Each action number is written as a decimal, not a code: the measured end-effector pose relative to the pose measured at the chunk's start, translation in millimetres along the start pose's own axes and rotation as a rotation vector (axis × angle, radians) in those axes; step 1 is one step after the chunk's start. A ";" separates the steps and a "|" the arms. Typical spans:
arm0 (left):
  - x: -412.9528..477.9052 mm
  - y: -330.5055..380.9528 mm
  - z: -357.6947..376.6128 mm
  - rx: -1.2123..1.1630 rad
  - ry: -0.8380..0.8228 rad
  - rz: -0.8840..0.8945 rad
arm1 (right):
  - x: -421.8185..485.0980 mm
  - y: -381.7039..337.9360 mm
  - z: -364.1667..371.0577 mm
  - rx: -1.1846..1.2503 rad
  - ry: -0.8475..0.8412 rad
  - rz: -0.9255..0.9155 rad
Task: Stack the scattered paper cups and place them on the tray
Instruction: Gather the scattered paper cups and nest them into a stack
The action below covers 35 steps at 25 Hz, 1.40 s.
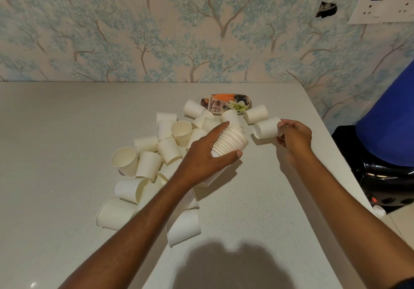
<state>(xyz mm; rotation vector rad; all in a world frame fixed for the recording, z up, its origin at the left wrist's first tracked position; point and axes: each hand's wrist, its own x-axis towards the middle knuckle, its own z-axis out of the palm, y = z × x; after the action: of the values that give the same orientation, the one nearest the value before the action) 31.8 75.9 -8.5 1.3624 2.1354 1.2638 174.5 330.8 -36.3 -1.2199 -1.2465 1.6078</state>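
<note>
Left hand (pixel 201 156) gripping nested white stack (pixel 230 140), right hand (pixel 294 135) holding single cup (pixel 266 127)

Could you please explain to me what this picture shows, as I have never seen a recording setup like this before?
There is no machine here. A person works with two bare hands, and the single picture comes from a wide-angle camera worn on their head. It looks forward and down, so both arms reach in from the bottom edge.

The left hand grips a stack of nested cups. The right hand holds a single cup, beside the stack but not touching it.

On the pale table lie many loose paper cups, most of them tipped over, largely to the left of the hands. A patterned tray sits further back, towards the wall, and no stack stands on it yet. Behind it is tree-patterned wallpaper.
</note>
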 end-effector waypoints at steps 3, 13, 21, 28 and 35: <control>0.5 1.8 2.3 0.001 -0.006 -0.002 | -20.7 -12.4 4.5 0.028 -0.117 -0.034; 1.1 1.2 7.8 0.024 -0.009 -0.037 | -78.6 -34.4 26.1 -0.032 -0.353 -0.193; 3.9 3.6 3.6 -0.020 0.048 -0.045 | -93.0 -29.5 39.9 -0.061 -0.428 -0.198; 10.9 7.6 2.7 -0.189 0.077 -0.169 | -101.7 -32.5 47.9 -0.083 -0.525 -0.237; 41.0 21.0 -12.7 -0.710 0.095 -0.397 | -103.3 -23.1 50.7 -0.547 -0.864 -0.512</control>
<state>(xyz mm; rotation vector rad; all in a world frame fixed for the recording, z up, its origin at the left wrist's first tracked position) 15.0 107.3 23.2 0.5644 1.6275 1.6882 153.0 226.8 13.9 -0.3551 -2.4227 1.4581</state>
